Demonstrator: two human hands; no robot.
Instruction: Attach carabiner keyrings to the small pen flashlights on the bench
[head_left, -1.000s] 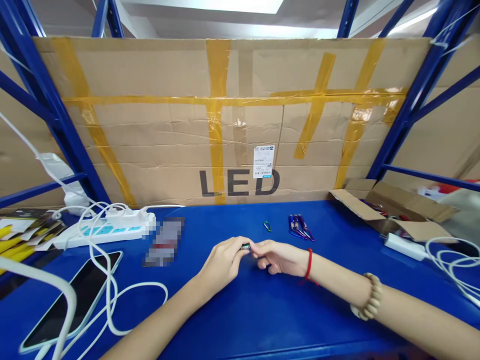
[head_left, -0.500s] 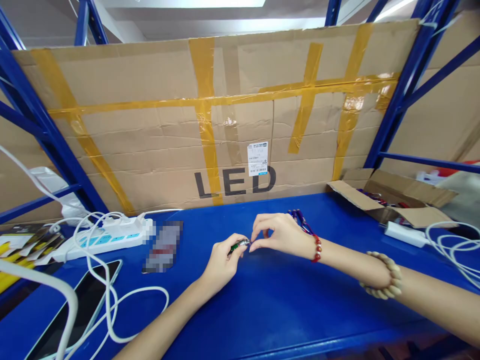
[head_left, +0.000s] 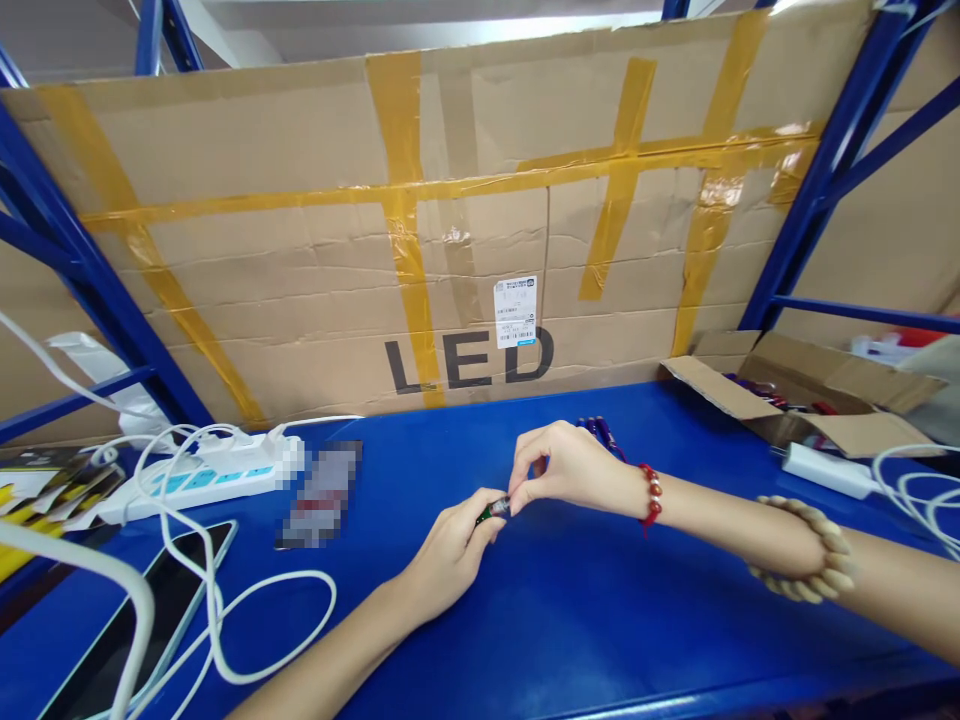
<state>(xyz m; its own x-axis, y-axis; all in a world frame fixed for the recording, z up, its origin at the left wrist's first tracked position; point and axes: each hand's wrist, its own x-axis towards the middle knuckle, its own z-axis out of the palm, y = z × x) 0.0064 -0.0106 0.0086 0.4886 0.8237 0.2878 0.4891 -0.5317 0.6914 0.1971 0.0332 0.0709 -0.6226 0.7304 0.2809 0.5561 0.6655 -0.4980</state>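
In my left hand (head_left: 450, 550) is a small dark green cylinder with a silver end (head_left: 495, 511), gripped between thumb and fingers, the silver end pointing up to the right. My right hand (head_left: 559, 465) is closed in a pinch, and its thumb and fingertips touch that silver end. Whether they also hold some smaller part I cannot make out. Just behind the right hand lie several dark blue pen-like items (head_left: 598, 432), partly hidden by it. Both hands are a little above the blue table (head_left: 600, 620).
On the left are a white power strip (head_left: 214, 480), tangled white cables (head_left: 217, 600), a phone (head_left: 150, 620) and a blurred grey packet (head_left: 321, 495). To the right stand an open cardboard box (head_left: 795, 390) and a white adapter (head_left: 829, 470). A taped cardboard sheet (head_left: 300, 290) closes the back.
My right fingertips have come from just beside the silver end to contact with it. Both hands sit slightly differently, and the camera view has shifted a little.
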